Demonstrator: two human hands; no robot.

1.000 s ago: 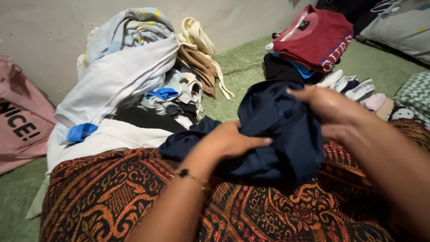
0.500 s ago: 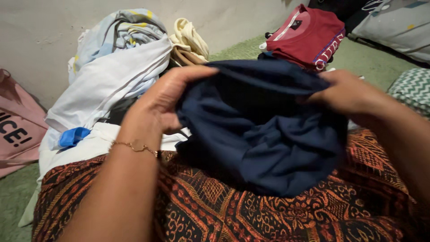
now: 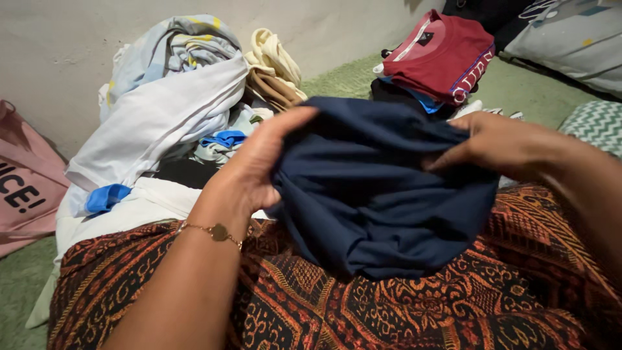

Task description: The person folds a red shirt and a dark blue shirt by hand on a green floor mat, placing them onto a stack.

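While both hands, left hand [image 3: 259,165] & right hand [image 3: 499,142], pinch a soft, creased navy garment [image 3: 382,194] w/ fingers [image 3: 288,123], a rumpled laundry pile [image 3: 175,110] lies behind.

Two bare hands, the left hand [image 3: 259,165] and the right hand [image 3: 495,142], grip one dark navy blue cloth garment [image 3: 382,188]. Behind that garment lie one heap of white and pale blue crumpled laundry [image 3: 162,110] and one folded dark red shirt [image 3: 440,55]. Left of it sits one pink fabric bag [image 3: 26,181]. One thin gold bracelet [image 3: 217,231] circles the left wrist.
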